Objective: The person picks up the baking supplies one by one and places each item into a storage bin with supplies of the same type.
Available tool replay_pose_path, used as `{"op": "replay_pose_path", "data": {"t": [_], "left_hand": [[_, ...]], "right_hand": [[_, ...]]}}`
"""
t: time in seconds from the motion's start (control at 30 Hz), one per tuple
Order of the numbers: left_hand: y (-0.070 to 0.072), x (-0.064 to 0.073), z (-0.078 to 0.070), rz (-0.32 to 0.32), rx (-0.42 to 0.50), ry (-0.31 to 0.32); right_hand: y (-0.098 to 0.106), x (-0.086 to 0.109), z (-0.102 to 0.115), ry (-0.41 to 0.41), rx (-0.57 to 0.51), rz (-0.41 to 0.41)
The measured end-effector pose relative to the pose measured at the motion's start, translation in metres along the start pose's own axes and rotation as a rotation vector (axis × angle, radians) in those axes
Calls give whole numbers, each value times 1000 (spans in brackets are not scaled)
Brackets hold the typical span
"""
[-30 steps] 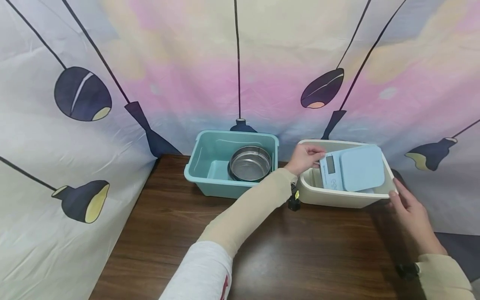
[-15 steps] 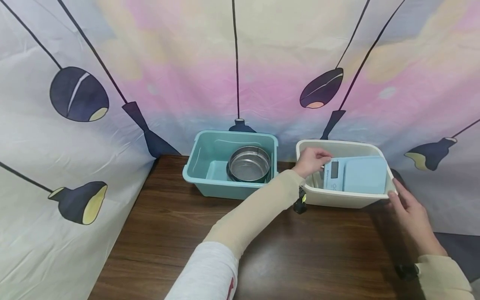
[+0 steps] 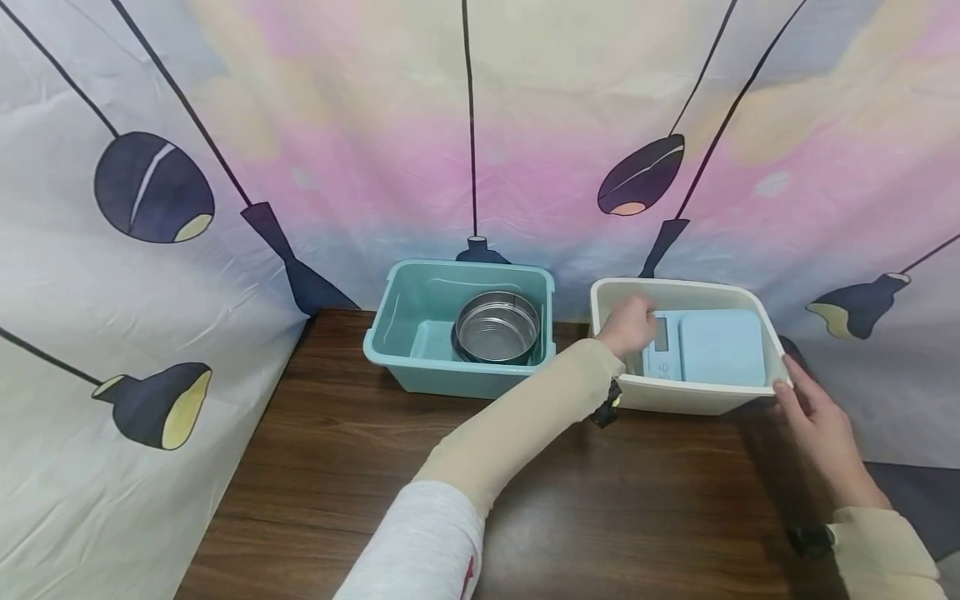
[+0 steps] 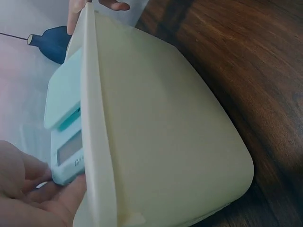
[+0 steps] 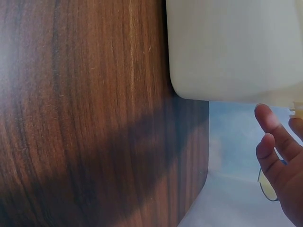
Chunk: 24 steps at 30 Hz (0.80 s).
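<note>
A light blue kitchen scale (image 3: 722,347) with a small grey display lies low inside a white plastic bin (image 3: 675,398). My left hand (image 3: 628,325) reaches in at the bin's left end. In the left wrist view, the thumb and fingers (image 4: 71,196) of that hand pinch the scale's lower edge, at the display end. My right hand (image 3: 825,429) holds the bin's right front corner, thumb and fingers at the rim. In the right wrist view, two fingers (image 5: 272,123) of it extend beside the bin's end wall.
A teal plastic bin (image 3: 442,379) stands to the left, with a round metal sieve-like pan (image 3: 497,327) inside at its right. Both bins sit toward the back of a dark wooden table (image 3: 570,500), in front of a lamp-patterned curtain (image 3: 525,125).
The scale has gone from tilted over the bin's rim to lower and flatter inside it. My left hand has moved right and down with it. The right hand has stayed at the corner.
</note>
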<state>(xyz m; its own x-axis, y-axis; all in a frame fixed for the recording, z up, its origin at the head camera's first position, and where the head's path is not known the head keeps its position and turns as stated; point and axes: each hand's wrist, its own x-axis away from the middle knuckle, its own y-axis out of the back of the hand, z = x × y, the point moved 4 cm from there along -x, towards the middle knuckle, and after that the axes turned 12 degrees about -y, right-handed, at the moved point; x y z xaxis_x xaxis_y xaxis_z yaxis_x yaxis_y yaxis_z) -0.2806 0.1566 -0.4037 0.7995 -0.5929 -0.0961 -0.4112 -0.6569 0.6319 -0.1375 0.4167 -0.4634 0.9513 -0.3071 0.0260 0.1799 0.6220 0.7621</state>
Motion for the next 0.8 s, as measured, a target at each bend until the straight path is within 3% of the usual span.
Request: {"op": "replay_pose_path", "data": {"t": [0.17,0.23,0.6,0.8], "left_hand": [[-4,-1,-1,25,-45,59],[-5,0,-3,27,-43,48],[-6,2,-3,-27,180,26],[-7,4,-7,-37,217,-40]], "right_hand": [[-2,0,3,-12,-15,14],[-1,0,3,-9,-14,11],[-3,1,3,-22,-43,38],[-1,2,2,-40,-32,42]]}}
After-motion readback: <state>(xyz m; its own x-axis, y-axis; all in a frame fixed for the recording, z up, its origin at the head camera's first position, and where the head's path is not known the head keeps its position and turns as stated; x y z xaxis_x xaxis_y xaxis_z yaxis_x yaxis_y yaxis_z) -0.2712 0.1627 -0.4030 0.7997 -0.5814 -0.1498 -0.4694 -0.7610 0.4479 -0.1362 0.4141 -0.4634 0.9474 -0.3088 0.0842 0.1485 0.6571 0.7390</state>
